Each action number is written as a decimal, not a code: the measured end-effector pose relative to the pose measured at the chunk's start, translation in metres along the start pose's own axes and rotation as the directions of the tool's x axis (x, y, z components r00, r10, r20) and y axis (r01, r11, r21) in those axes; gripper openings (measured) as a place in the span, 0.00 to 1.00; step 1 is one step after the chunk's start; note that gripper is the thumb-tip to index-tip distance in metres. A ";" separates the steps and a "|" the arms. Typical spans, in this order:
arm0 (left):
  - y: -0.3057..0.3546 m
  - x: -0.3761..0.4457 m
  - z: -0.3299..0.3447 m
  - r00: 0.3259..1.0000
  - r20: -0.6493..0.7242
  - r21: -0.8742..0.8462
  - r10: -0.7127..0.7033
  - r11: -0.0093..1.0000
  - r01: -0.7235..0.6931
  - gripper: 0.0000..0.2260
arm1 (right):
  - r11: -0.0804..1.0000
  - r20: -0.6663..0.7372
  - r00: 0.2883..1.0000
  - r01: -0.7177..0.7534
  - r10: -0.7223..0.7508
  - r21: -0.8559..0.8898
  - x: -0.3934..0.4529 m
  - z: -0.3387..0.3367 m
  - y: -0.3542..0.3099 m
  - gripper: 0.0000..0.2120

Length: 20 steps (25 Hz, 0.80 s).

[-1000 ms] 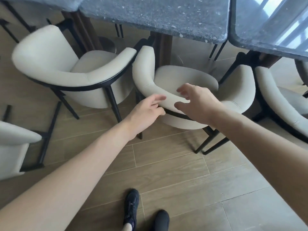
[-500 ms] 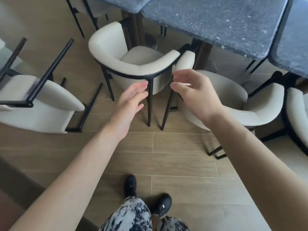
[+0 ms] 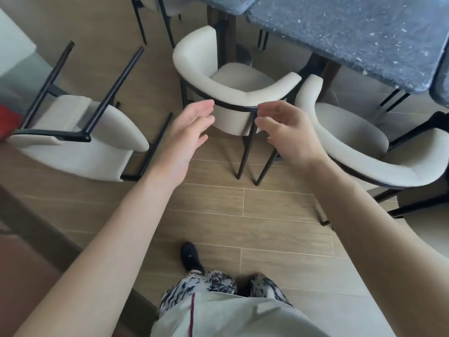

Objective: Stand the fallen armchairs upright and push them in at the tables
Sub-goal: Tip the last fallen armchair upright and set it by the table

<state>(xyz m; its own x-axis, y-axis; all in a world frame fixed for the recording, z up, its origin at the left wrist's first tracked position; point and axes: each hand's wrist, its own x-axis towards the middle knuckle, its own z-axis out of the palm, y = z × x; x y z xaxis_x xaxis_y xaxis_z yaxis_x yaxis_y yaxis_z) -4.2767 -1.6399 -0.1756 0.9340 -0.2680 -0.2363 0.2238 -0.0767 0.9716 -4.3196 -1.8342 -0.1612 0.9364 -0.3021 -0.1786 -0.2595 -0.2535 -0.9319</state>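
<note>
both hands hang apart in the air, holding nothing: left hand (image 3: 192, 125) flat-fingered, right hand (image 3: 281, 127) loosely curled. the fallen armchair (image 3: 80, 139) lies at nine o'clock, black legs up. it looks bulky with soft padding; the stiff legs or the frame seem the best grip.

Both arms outstretched; left hand (image 3: 188, 128) flat, right hand (image 3: 283, 128) loosely curled, empty.
</note>
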 end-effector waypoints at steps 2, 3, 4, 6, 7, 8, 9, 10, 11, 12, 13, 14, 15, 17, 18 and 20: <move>0.006 0.006 -0.033 1.000 0.022 0.023 -0.001 1.000 0.001 0.14 | 1.000 -0.008 1.000 -0.016 0.016 0.012 0.007 0.033 -0.017 0.14; 0.008 0.010 -0.050 0.999 0.042 0.036 0.000 0.999 -0.002 0.14 | 1.000 -0.018 1.000 -0.016 0.017 0.022 0.012 0.051 -0.026 0.14; 0.010 0.014 -0.066 0.998 0.060 0.059 0.001 0.998 -0.004 0.15 | 1.000 -0.024 1.000 -0.009 0.010 0.025 0.017 0.070 -0.035 0.14; 0.015 0.025 -0.095 0.996 0.085 0.119 0.009 0.993 -0.019 0.16 | 1.000 -0.023 1.000 0.010 -0.009 0.018 0.027 0.104 -0.052 0.15; 0.018 0.032 -0.108 0.995 0.102 0.141 0.017 0.989 -0.031 0.16 | 1.000 -0.024 1.000 0.013 -0.012 0.016 0.032 0.118 -0.058 0.15; 0.021 0.038 -0.118 0.993 0.115 0.156 0.024 0.987 -0.042 0.16 | 1.000 -0.024 1.000 0.008 -0.007 0.019 0.036 0.130 -0.062 0.15; 0.023 0.044 -0.125 0.992 0.124 0.164 0.034 0.985 -0.054 0.15 | 1.000 -0.022 1.000 0.000 0.001 0.022 0.039 0.138 -0.064 0.16; 0.024 0.050 -0.132 0.990 0.134 0.169 0.043 0.983 -0.065 0.15 | 1.000 -0.023 1.000 -0.010 0.010 0.020 0.043 0.145 -0.066 0.16; 0.025 0.058 -0.138 0.988 0.145 0.177 0.047 0.982 -0.073 0.14 | 1.000 -0.029 0.999 -0.024 0.024 0.015 0.047 0.151 -0.067 0.16; 0.024 0.067 -0.142 0.987 0.157 0.189 0.047 0.979 -0.077 0.14 | 0.999 -0.040 0.998 -0.039 0.039 0.006 0.053 0.156 -0.067 0.16; 0.022 0.076 -0.144 0.984 0.171 0.209 0.042 0.975 -0.078 0.15 | 0.999 -0.051 0.997 -0.053 0.053 -0.006 0.058 0.159 -0.067 0.17; 0.020 0.087 -0.145 0.982 0.188 0.234 0.033 0.969 -0.078 0.15 | 0.997 -0.061 0.996 -0.069 0.068 -0.016 0.065 0.162 -0.066 0.17; 0.019 0.097 -0.144 0.978 0.206 0.255 0.024 0.964 -0.078 0.16 | 0.996 -0.070 0.994 -0.088 0.087 -0.023 0.073 0.163 -0.065 0.17; 0.017 0.117 -0.143 0.975 0.222 0.269 0.021 0.960 -0.082 0.15 | 0.992 -0.069 0.990 -0.128 0.126 -0.021 0.090 0.167 -0.060 0.17; 0.017 0.129 -0.140 0.973 0.229 0.269 0.027 0.959 -0.090 0.15 | 0.990 -0.072 0.987 -0.143 0.142 -0.016 0.100 0.169 -0.056 0.18; 0.014 0.158 -0.134 0.965 0.261 0.290 0.024 0.952 -0.102 0.14 | 0.984 -0.105 0.979 -0.177 0.175 -0.011 0.124 0.174 -0.045 0.19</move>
<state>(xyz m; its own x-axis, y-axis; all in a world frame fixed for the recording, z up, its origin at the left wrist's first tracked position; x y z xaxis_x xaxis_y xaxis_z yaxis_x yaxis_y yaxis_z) -4.0888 -1.5546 -0.1977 0.8338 -0.5115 -0.2077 0.0366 -0.3242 0.9453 -4.1510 -1.7006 -0.1963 0.8466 -0.4365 -0.3046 -0.4236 -0.2058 -0.8822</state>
